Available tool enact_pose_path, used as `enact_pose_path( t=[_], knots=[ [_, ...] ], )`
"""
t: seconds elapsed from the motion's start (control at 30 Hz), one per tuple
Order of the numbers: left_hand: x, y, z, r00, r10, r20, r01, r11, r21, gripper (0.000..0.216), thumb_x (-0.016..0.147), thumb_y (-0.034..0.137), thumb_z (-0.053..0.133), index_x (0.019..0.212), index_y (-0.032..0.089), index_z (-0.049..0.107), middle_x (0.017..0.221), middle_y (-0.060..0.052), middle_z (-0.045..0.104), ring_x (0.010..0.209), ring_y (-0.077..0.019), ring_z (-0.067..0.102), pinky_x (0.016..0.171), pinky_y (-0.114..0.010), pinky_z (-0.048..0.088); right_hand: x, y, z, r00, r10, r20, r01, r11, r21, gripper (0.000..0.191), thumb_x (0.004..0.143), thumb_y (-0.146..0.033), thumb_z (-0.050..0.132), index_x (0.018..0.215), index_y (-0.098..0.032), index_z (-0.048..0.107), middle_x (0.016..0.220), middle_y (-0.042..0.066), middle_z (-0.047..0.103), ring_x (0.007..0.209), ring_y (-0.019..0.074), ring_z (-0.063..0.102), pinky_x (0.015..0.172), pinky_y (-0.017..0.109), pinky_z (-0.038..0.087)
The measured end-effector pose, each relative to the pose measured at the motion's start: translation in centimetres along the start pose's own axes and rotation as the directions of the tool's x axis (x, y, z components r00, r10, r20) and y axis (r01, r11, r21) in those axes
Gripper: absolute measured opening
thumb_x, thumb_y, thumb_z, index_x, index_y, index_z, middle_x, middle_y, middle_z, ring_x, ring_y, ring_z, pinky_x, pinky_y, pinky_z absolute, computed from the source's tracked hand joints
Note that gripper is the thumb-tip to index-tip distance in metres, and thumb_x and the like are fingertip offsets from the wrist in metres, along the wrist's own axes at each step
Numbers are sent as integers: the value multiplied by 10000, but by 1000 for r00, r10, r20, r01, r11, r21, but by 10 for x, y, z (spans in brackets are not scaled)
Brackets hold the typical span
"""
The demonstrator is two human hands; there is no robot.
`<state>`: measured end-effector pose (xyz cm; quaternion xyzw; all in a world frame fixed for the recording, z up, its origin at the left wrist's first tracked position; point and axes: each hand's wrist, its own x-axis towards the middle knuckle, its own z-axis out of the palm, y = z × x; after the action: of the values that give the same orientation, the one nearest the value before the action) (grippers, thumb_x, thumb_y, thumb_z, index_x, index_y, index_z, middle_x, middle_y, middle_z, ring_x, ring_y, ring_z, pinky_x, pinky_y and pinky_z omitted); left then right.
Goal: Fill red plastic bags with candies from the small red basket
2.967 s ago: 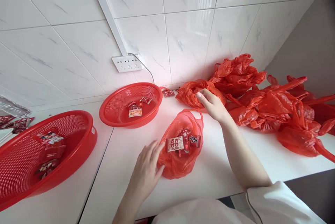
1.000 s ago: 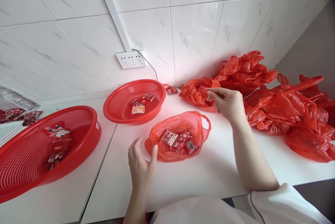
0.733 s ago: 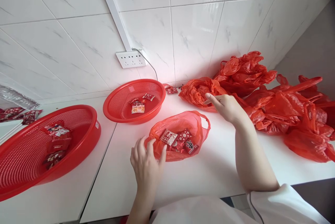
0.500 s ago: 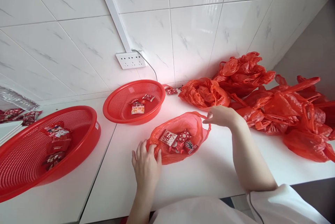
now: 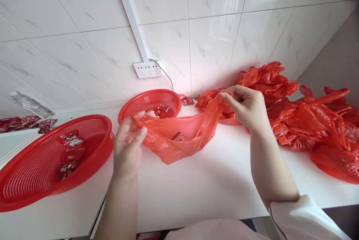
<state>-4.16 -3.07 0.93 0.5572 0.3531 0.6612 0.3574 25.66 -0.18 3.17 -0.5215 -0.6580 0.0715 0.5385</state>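
Observation:
A thin red plastic bag [image 5: 174, 150] is stretched between my two hands over the white table. My left hand [image 5: 129, 144] is closed on its left end, thumb pressed against the gathered plastic. At the other end, my right hand [image 5: 245, 107] pinches the bag's upper corner between thumb and fingers. The bag sags in the middle, and one small wrapped packet [image 5: 178, 136] shows at its opening. Whatever else lies inside is hidden by the plastic. Just behind the bag stands a round red basket [image 5: 134, 103] holding a few small packets, partly covered by my left hand and the bag.
A larger red perforated basket [image 5: 30, 169] with several packets stands at the left. Tied and crumpled red bags [image 5: 305, 116] are heaped at the right. More packets [image 5: 19, 123] lie far left by a clear plastic package [image 5: 33, 105]. A socket strip [image 5: 147, 70] is on the tiled wall.
My left hand has moved up and left and taken hold of the bag's end. My right hand has risen with its corner. The bag has gone from lying open to being stretched upward.

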Motion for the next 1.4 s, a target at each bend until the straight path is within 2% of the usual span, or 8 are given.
enact_pose_path(
  t=[0.1,0.23,0.4,0.6,0.87,1.0,1.23,1.4],
  knots=[
    [17,10,11,980,1,197,19,995,-101,509,817,311,688,1299,315,525,892,-7,677,851,-181,664,891,-405,510,7,-17,7,997,-72,-22,73,994,79,329,881,-483,581,797,-172,648,529,-51,353,486,90,307,471,234,254],
    [19,-2,38,833,-259,490,262,963,64,651,811,321,703,1394,324,416,755,49,562,611,-93,541,723,-296,505,5,-40,26,958,-221,180,197,970,145,295,921,-437,545,848,-178,666,569,-32,520,488,86,404,507,226,325],
    [13,-29,63,835,-341,432,297,940,170,233,864,419,621,939,200,652,804,-5,584,712,-111,541,676,-232,458,-7,-53,48,793,-393,466,269,911,311,281,988,-351,430,1039,-208,666,889,27,697,710,127,610,666,241,451],
    [13,-36,51,804,-485,343,479,871,109,358,914,523,492,882,194,630,762,8,627,406,-26,325,426,-199,308,-15,-26,54,956,-223,188,140,917,374,240,972,-295,485,1037,-225,705,850,34,715,824,168,663,755,286,496],
    [11,-36,46,627,-577,524,653,756,51,572,926,623,335,863,149,649,325,31,447,277,-104,401,366,-214,331,-25,-8,74,970,-85,228,-26,895,446,393,943,-382,531,599,-197,569,650,8,609,631,134,573,613,276,450],
    [14,-38,45,546,-578,606,723,691,7,653,920,657,269,920,129,654,341,6,496,280,-114,426,356,-211,328,-19,-3,80,925,-109,365,-139,797,588,448,959,-440,475,585,-193,477,1034,54,662,982,185,586,854,335,467],
    [17,-36,41,577,-577,579,694,719,24,653,932,640,253,930,135,667,333,21,467,275,-102,400,360,-206,315,-13,2,74,841,-148,520,-389,503,772,334,932,-442,528,714,-218,646,1125,50,699,1136,234,592,1033,474,420],
    [16,-31,43,601,-568,562,661,749,50,614,930,631,298,950,146,673,359,20,475,307,-102,408,397,-218,349,-16,-2,66,822,-201,532,-374,512,773,164,894,-313,625,991,-300,756,1207,24,686,1237,242,560,1092,479,384]
  ],
)
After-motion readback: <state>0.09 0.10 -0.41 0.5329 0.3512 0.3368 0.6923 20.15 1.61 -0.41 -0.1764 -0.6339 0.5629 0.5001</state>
